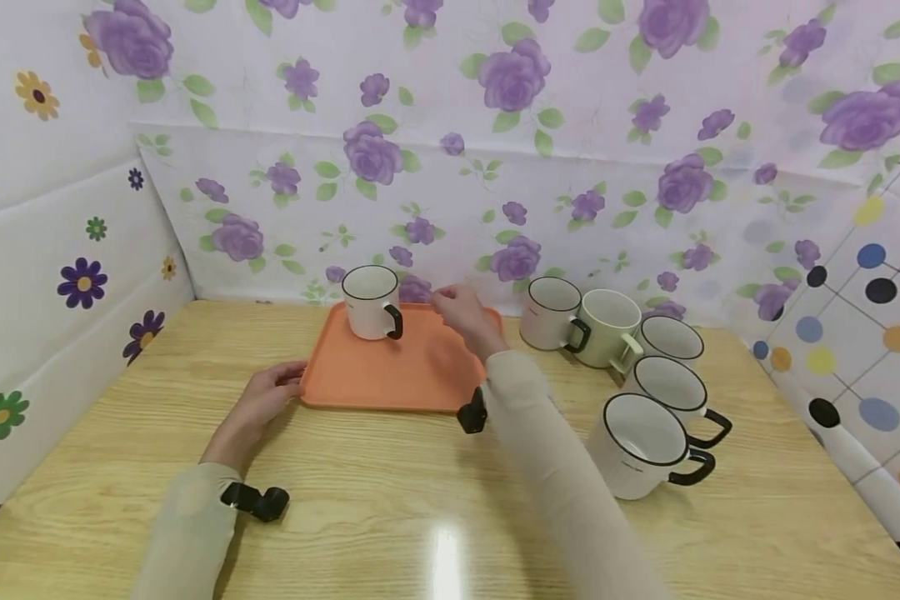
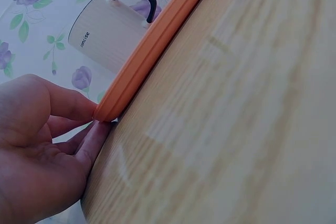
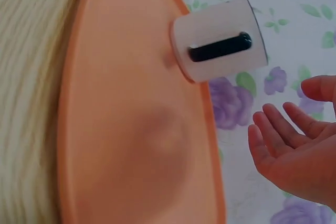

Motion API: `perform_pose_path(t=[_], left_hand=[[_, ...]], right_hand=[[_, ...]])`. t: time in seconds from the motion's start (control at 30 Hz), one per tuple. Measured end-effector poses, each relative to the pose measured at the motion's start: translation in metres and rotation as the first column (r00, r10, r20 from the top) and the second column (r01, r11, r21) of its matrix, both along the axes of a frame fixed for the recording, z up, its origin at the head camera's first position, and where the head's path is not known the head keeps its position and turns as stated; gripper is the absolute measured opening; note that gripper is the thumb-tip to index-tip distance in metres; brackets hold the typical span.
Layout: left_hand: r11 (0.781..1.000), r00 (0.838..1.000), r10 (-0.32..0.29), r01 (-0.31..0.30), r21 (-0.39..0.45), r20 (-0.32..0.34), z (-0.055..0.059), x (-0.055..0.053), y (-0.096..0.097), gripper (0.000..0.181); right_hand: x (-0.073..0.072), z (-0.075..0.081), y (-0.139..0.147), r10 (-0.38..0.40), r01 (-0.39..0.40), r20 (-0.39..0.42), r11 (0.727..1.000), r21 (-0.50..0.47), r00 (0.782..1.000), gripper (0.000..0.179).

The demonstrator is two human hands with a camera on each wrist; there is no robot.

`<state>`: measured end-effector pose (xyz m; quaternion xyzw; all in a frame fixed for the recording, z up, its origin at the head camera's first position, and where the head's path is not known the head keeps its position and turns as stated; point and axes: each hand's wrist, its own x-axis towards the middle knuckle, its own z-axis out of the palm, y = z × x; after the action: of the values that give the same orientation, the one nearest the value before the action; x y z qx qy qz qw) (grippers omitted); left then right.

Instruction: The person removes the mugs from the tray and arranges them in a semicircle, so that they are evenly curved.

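On the wooden table lies an orange tray (image 1: 390, 379). My left hand (image 1: 272, 392) pinches its left front corner, thumb and fingers about the rim, as the left wrist view shows with the tray edge (image 2: 137, 59). A white mug (image 1: 370, 310) with a black rim and black handle stands upright at the tray's back left; the word "concise" is on its side. Over the back right part of the tray hovers my right hand (image 1: 463, 312), holding nothing. Its fingers (image 3: 283, 129) are loosely bent and apart from the mug (image 3: 218, 40).
Right of the tray stand several mugs: a white one (image 1: 546, 321), a cream one (image 1: 600, 340) with a pale handle, and more white ones such as the front mug (image 1: 630, 467). A floral cloth (image 1: 435, 183) hangs behind the table (image 1: 367, 500).
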<state>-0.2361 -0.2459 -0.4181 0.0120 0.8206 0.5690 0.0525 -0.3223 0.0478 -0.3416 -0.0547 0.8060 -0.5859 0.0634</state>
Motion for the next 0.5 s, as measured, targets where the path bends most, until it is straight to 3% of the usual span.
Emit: perform_pose_path(t=[0.2, 0.33, 0.5], left_hand=[[1.0, 1.0, 0.01, -0.01, -0.007, -0.004, 0.001, 0.0, -0.002, 0.05], [1.0, 1.0, 0.009, -0.009, -0.011, -0.006, 0.0, -0.001, -0.002, 0.05], [1.0, 1.0, 0.01, -0.01, -0.007, 0.0, -0.002, -0.002, -0.001, 0.049]], right_hand=[[-0.005, -0.02, -0.026, -0.05, 0.05, -0.014, 0.999, -0.005, 0.999, 0.033], [-0.005, -0.032, -0.041, -0.019, 0.019, -0.037, 1.0, -0.008, 0.999, 0.035], [0.0, -0.033, -0.057, 0.03, -0.032, -0.029, 0.998, -0.059, 0.999, 0.033]])
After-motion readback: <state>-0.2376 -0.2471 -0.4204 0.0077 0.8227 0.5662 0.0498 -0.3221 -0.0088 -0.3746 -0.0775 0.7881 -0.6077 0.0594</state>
